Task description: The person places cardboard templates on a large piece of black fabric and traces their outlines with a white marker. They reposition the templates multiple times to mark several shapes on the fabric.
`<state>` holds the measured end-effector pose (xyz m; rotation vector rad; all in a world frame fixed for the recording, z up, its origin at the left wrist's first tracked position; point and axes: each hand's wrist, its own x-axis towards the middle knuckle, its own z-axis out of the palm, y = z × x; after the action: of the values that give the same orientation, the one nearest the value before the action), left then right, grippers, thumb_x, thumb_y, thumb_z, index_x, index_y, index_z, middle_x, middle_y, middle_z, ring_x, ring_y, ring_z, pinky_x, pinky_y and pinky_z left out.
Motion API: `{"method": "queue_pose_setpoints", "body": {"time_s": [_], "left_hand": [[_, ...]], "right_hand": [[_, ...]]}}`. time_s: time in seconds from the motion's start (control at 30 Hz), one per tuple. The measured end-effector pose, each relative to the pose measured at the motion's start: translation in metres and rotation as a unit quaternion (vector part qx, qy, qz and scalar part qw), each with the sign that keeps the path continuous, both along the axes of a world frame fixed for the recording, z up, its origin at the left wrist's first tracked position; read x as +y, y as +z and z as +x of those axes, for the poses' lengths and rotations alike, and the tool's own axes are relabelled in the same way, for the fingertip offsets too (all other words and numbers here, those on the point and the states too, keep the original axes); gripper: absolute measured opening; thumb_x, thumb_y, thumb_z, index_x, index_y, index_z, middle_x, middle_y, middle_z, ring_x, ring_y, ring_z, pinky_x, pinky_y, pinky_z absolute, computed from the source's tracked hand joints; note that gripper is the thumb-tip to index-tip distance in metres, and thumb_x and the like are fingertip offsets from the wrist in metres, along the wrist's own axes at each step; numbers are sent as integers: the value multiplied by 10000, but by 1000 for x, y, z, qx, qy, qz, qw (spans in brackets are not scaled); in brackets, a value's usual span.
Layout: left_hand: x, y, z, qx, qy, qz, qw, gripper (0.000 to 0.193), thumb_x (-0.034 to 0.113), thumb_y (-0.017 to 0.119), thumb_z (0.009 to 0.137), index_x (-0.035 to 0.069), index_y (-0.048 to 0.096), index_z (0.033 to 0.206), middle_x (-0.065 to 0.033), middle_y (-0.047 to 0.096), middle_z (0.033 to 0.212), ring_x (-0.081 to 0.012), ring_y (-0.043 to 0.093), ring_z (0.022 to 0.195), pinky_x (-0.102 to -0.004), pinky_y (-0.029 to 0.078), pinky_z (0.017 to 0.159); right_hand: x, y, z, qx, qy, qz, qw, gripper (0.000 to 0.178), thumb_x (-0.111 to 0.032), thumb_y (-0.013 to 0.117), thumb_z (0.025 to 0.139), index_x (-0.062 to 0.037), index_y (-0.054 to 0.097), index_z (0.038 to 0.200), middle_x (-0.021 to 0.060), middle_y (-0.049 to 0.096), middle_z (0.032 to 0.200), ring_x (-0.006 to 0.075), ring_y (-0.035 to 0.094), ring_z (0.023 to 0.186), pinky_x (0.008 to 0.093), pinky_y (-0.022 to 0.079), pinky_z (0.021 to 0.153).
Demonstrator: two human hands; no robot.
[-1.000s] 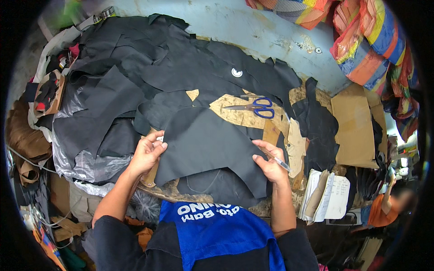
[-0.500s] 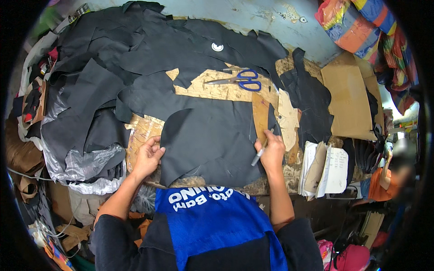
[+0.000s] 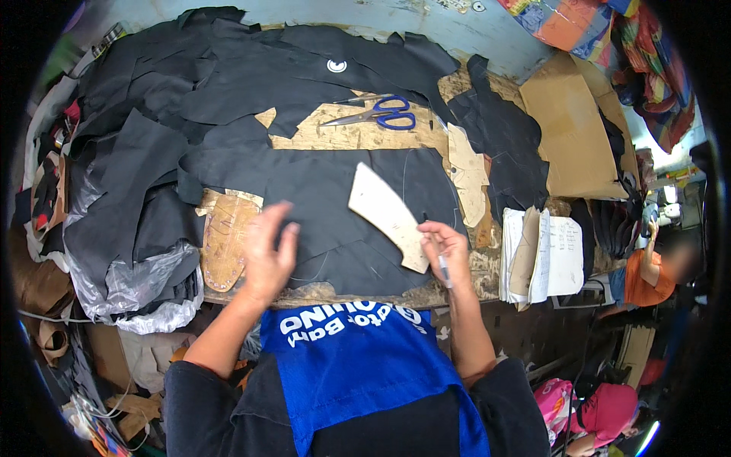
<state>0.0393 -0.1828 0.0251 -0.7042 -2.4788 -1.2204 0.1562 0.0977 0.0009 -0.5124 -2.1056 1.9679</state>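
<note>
A sheet of black leather (image 3: 327, 183) lies spread at the front of the worktable, with faint pale outlines drawn on its right part. Between thumb and fingers, my right hand (image 3: 449, 247) grips the lower end of a cream card pattern piece (image 3: 384, 213), long and slightly curved. A pen (image 3: 444, 271) with a pale barrel is held in the same hand, pointing down toward me. Over the leather's left side is my left hand (image 3: 270, 259), fingers apart and slightly blurred, holding nothing. A tan rounded template (image 3: 228, 240) lies on the table left of that hand.
Blue-handled scissors (image 3: 381, 116) lie on bare wood beyond the leather. More black leather (image 3: 251, 61) is heaped at the back and left. Right of my right hand are another cream pattern (image 3: 466, 171), a paper stack (image 3: 560, 251) and cardboard (image 3: 571, 129). Other people are at far right.
My left hand has let go of the leather edge, which now lies flat, uncovering the tan template. The pattern piece has swung left over the leather, now showing its cream side instead of brown.
</note>
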Motion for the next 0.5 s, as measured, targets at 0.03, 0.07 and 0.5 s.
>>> {"method": "queue_pose_setpoints", "body": {"time_s": [0.03, 0.07, 0.5], "left_hand": [[12, 2, 9, -5, -83, -10, 996, 268, 15, 648, 770, 31, 625, 1037, -151, 624, 1047, -308, 595, 942, -387, 480, 827], [26, 1, 17, -10, -167, -14, 986, 274, 3, 665, 744, 19, 634, 1015, -140, 635, 1012, -314, 609, 937, -385, 485, 843], [87, -37, 43, -2, -345, -291, 892, 606, 463, 573, 841, 139, 461, 1342, -141, 320, 1465, -338, 208, 1388, -610, 180, 1065]], "right_hand": [[-5, -3, 0, -71, 2, 13, 997, 206, 53, 569, 842, 21, 613, 1041, 18, 630, 931, 47, 548, 804, 170, 430, 740], [-6, -3, 3, -99, 27, 18, 995, 182, 24, 556, 874, 25, 604, 1049, 27, 629, 931, 49, 556, 816, 183, 445, 737], [-10, -3, 56, -1, -28, 298, 954, 335, -59, 815, 613, -42, 657, 908, 112, 657, 951, 279, 603, 1012, 364, 473, 880]]}}
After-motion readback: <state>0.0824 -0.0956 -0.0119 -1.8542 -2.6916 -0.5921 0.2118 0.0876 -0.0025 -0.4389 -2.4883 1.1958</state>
